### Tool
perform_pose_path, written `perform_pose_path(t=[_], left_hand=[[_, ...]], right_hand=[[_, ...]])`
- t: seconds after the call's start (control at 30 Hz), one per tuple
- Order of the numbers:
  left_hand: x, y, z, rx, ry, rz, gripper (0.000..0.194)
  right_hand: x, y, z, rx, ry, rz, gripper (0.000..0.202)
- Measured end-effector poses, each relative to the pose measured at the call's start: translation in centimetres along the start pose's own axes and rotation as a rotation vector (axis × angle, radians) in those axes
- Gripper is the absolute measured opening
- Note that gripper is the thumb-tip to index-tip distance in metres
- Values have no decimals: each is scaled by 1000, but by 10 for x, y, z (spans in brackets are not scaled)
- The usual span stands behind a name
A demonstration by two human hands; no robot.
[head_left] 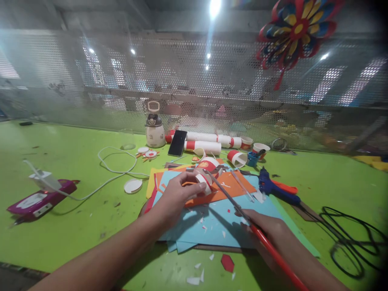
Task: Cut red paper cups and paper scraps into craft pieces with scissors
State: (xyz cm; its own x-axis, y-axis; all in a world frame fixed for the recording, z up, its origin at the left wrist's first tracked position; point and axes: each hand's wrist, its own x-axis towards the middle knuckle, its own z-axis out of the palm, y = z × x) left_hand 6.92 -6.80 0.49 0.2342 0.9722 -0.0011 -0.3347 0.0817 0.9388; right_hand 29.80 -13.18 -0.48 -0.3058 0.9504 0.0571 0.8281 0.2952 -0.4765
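Grey perforated metal panel [188, 72] spans the back; in front, big bright-green tabletop [91, 234] fills most of the view. On it, approx. mid, stack of coloured paper sheets [194, 232], lt-blue & orange on top, yellow & red edges at L. Red, blue & yellow petalled ornament [298, 30] hangs upper R.

R hand [266, 226] is closed round long red-handled metal scissors [263, 238], blades aimed fwd-left, tip by the cup pc; can't tell if touching. L hand [182, 192] comes in over the stack, thumb & fingers clamped on its pc.

White paper tubes w/ red bands [203, 147] lie behind the stack. Purple power strip [42, 202] w/ white plug & cable far L; blue glue gun [274, 186] w/ black cord at R. White flask w/ dark lid [155, 135] stands upright nr black phone [178, 143].

Red-&-white curved paper cup pc [206, 186]: in L hand, above orange sheet. Red paper hexagon [227, 263] on bare green nr front edge, tiny white paper scraps [193, 280] beside it.
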Motion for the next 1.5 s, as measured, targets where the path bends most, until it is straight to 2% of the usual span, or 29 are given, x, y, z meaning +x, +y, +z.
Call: perform_pose_path(t=[0.2,0.3,0.6,0.73,0.83,1.0,1.27,1.33,1.43,1.5], left_hand=[[1,3,-5,-76,-120,43,32],[0,5,-5,-35,-160,110,37],[-4,9,-2,162,-149,324,52],[0,5,-5,294,-86,442,47],[1,3,-6,315,-91,507,42],[-2,8,-2,325,-75,500,30],[-5,16,-1,309,-80,374,34],[-5,16,0,273,-61,396,39],[-5,17,2,219,-35,447,61],[-4,16,2,216,-25,461,66]], right_hand=[[7,10,4,29,12,8,29],[9,13,2,65,16,13,30],[-4,-3,-20,155,-52,-82,28],[-6,-6,-28,111,-48,-94,30],[-5,-6,-29,61,-75,-52,28],[-5,-3,-29,13,-144,-16,23],[-7,-3,-28,7,-139,-32,21],[-10,-2,-28,14,-102,-28,21],[-13,2,-29,18,-37,-26,28],[-13,6,-28,41,-3,-39,34]])
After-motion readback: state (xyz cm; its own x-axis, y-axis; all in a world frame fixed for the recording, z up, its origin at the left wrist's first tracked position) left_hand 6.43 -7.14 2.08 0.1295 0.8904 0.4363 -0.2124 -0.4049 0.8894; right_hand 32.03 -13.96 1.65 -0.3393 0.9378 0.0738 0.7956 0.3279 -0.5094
